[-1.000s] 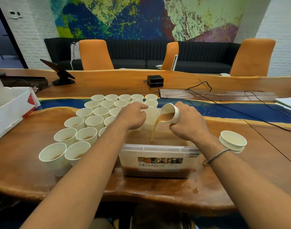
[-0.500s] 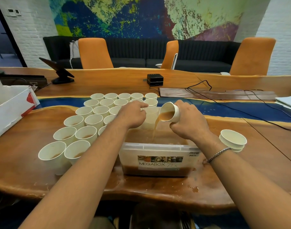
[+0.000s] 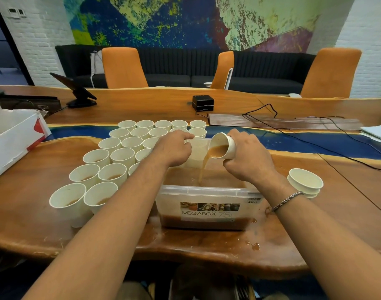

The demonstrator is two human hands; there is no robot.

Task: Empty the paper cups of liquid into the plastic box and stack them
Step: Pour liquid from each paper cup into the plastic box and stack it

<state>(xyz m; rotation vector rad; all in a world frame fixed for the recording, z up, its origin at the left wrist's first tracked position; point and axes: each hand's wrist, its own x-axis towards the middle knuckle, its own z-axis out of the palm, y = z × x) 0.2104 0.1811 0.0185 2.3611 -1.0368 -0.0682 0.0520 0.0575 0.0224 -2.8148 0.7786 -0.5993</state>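
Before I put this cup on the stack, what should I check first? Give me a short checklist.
1. Cup in the right hand empty: not ok, brown liquid is pouring out.
2. Stream lands inside the plastic box: ok.
3. Room left in the box: ok, the level is low on its near wall.
4. Stack of empty cups upright, right of the box: ok.
5. Left hand has the next cup: cannot tell, its fingers hide what is under them.
6. Table dry: not ok, drops by the box's near right corner.
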